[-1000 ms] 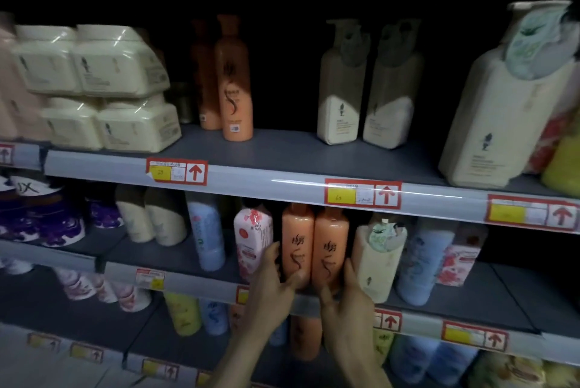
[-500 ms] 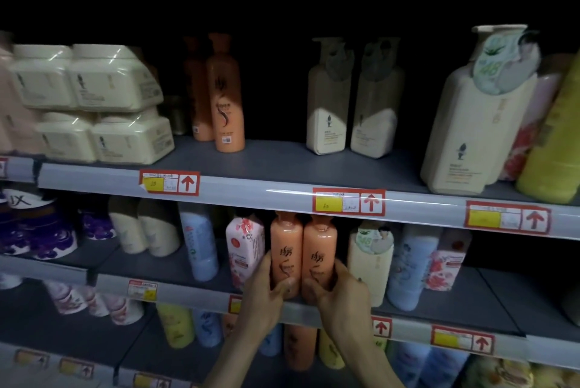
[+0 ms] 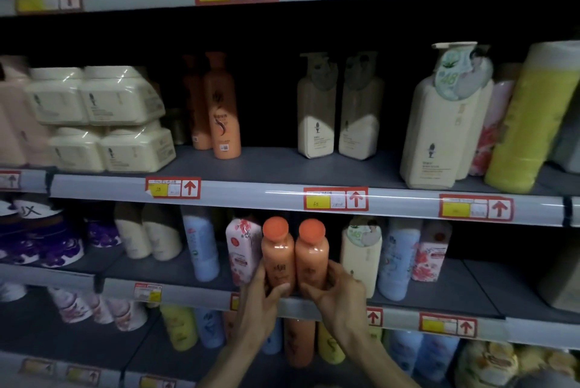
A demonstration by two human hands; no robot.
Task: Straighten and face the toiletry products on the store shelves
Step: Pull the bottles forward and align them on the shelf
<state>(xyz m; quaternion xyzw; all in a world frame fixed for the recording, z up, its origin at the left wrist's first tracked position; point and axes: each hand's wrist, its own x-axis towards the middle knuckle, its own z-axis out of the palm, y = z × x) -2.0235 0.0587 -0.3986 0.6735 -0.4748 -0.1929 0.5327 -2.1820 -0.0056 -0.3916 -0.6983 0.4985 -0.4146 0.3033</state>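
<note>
Bottles (image 3: 278,252) — glossy orange, round-capped — gripped by left hand (image 3: 263,304), right hand (image 3: 340,296).

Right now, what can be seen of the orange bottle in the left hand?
The left orange bottle is glossy, plastic-looking, with a rounded darker orange cap and a dark label mark. It tilts toward the camera at the shelf edge, touching the right orange bottle. The left hand grips its lower part.

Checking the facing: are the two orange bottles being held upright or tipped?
Tipped forward: both orange bottles show their round cap tops, left hand and right hand gripping their bases.
</note>
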